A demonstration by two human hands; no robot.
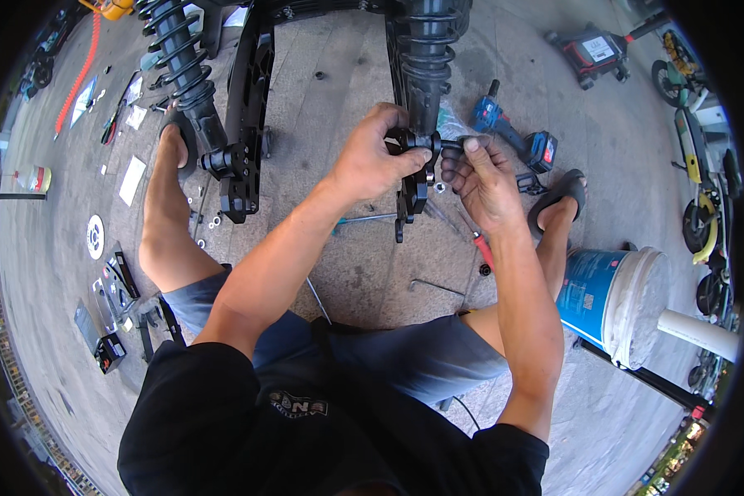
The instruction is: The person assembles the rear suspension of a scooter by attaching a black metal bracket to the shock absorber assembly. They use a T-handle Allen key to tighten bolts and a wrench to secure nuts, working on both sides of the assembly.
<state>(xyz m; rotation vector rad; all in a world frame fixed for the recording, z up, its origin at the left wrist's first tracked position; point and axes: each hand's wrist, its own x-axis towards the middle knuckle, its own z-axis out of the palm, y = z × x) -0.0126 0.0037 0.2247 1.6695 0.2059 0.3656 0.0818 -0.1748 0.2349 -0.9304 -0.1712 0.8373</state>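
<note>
My left hand (pixel 370 159) is closed around the black bracket at the foot of the right-hand coil-spring shock absorber (pixel 426 62), its thumb pressing the near face. Below that grip the black metal arm (pixel 410 207) hangs toward me. On the other side of the joint, my right hand (pixel 489 180) pinches a short dark bolt (pixel 452 144) between thumb and fingers. It points sideways at the bracket; whether its tip has entered the hole cannot be made out. A matching shock absorber (pixel 180 62) joins another black arm (pixel 244 157) on the left.
A blue cordless impact wrench (pixel 494 120) lies right of the joint, near a red-handled tool (pixel 481 248). Hex keys (pixel 438 287), nuts and washers (pixel 215 220) are scattered on the paving. A blue-and-white bucket (pixel 608 302) stands by my right leg; a floor jack (pixel 595 51) is farther off.
</note>
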